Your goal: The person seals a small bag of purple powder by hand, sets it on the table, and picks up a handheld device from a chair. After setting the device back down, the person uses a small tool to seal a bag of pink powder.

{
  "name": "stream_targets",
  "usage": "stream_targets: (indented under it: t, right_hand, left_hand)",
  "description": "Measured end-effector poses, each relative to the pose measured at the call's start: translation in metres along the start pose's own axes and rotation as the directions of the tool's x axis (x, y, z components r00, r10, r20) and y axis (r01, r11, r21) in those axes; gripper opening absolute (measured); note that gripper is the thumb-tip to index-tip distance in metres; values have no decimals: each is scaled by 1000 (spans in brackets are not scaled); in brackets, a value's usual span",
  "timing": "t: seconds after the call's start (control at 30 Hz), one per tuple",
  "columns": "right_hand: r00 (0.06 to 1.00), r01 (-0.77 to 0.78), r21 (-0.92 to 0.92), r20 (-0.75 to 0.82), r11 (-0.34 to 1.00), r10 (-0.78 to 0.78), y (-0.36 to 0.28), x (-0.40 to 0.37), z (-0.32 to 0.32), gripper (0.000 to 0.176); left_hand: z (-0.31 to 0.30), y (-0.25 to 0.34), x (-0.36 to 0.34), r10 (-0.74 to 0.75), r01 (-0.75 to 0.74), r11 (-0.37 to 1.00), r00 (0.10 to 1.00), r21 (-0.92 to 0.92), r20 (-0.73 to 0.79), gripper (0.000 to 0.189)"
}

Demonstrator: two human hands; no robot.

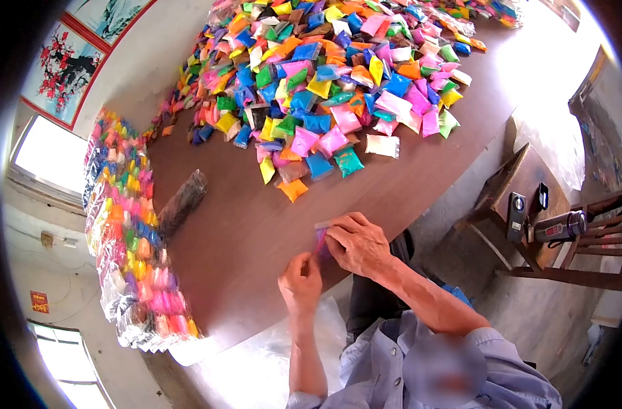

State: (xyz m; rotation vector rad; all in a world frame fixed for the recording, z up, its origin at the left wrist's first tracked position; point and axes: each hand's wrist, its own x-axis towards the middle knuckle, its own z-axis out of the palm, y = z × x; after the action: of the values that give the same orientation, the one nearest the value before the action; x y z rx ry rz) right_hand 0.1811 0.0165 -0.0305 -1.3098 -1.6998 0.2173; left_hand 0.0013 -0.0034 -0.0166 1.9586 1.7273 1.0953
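Note:
Over the near edge of the brown table, my right hand (pixel 357 247) is closed on a small clear plastic bag (pixel 320 234) with purple and pink in it. The fingers hide most of the bag. Close beside it, my left hand (pixel 300 281) is curled, its thumb and fingertip pinched at the bag's lower left edge. Beyond both hands, a large heap of small colourful packets (pixel 324 88) covers the far part of the table. An orange packet (pixel 292 190) and a white packet (pixel 382 146) lie at the heap's near edge.
Bundled rows of bright packets in clear wrap (pixel 140 259) line the table's left edge. A dark wrapped roll (pixel 183 203) lies beside them. To the right, a wooden stool (pixel 522 184) bears a dark bottle (pixel 560 226) and a small black device (pixel 517 215). Clear plastic sheeting (pixel 270 361) hangs below the table.

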Motion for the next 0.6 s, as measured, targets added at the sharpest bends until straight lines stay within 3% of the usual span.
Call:
stream_targets:
  t: [0.07,0.13,0.27,0.43,0.5,0.57,0.6]
  right_hand:
    - [1000,10,-20,17,1000,-10,-1,1,-2,11]
    - [999,17,-39,32,999,-16,-2,1,-3,12]
    - [999,2,-47,49,999,0,-1,-1,0,15]
    - [999,-4,-58,44,998,6,-3,0,-3,14]
    - [998,13,-97,55,995,-8,-2,0,-4,22]
    - [999,-1,-90,32,996,4,-4,0,-2,16]
    - [1000,-16,-80,10,997,17,-5,0,-1,11]
  left_hand:
    - [-1,-4,2,26,-25,999,1000,33,-16,13]
    - [-10,-2,8,-92,90,990,996,107,10,14]
    - [-22,11,9,-143,144,988,990,56,-6,12]
    - [-8,15,-14,-23,23,1000,1000,-2,9,9]
    - [-9,9,-17,27,-27,999,1000,37,0,10]
    - [-15,5,-17,-135,135,981,991,142,-10,11]
    - [-19,1,-16,-138,138,980,990,146,-11,11]
